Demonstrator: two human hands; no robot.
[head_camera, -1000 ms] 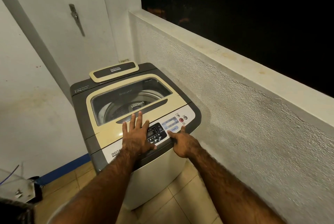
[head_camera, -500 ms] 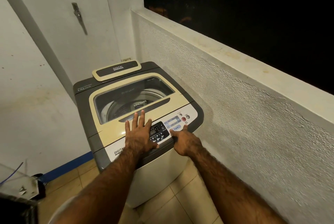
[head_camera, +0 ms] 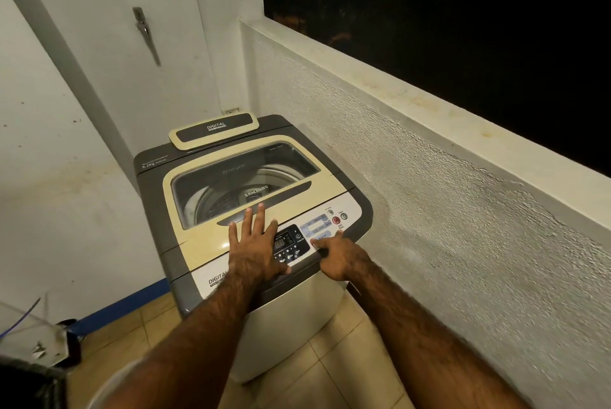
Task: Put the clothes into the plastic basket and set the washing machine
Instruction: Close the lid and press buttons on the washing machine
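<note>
A top-loading washing machine (head_camera: 334, 306) stands in the corner with its cream lid (head_camera: 198, 243) closed; the drum shows through the lid window. My left hand (head_camera: 254, 243) lies flat on the front of the lid, fingers straight and spread. My right hand (head_camera: 340, 256) is at the control panel (head_camera: 317, 227), its straight index finger touching a pale blue button just right of the dark display, which reads 88. No clothes are in sight. A pale curved rim (head_camera: 105, 385), perhaps the basket, shows at the bottom edge behind my left forearm.
A rough low wall (head_camera: 463, 243) with a white ledge runs along the right, darkness beyond it. A white door with a metal handle (head_camera: 147, 33) is behind the machine. A clear container (head_camera: 29, 336) and a dark object (head_camera: 29, 385) sit at the lower left on the tiled floor.
Both hands stay where they were on the lid and panel. Only the view has shifted slightly.
</note>
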